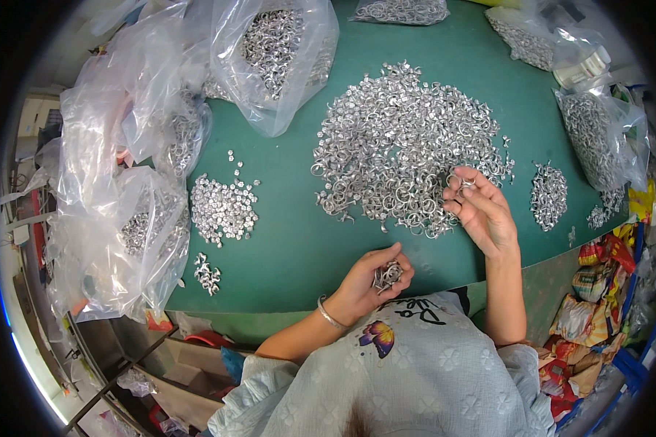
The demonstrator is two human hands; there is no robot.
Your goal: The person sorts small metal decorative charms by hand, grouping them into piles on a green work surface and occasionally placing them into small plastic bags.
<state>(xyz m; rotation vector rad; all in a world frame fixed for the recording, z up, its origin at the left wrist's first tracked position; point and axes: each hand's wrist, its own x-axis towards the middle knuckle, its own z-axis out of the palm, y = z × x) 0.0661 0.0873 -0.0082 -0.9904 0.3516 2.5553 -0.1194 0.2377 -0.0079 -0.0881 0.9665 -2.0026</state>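
A broad pile of small silver metal rings [397,138] is heaped on the green table [299,262]. My left hand [361,288] is curled around a handful of silver rings [387,276] close to the table's front edge. At the right front of the pile, my right hand [488,215] pinches one or more silver rings [459,185] between thumb and fingers; the exact number is hard to make out. A metal bangle [328,312] circles my left wrist.
Left of the pile lie small silver pieces [224,209] and a little cluster of curved bits [207,274]. Another small heap [548,195] lies to the right. Clear plastic bags [270,54] of metal parts stand around the table, including a full bag [594,138] at the right.
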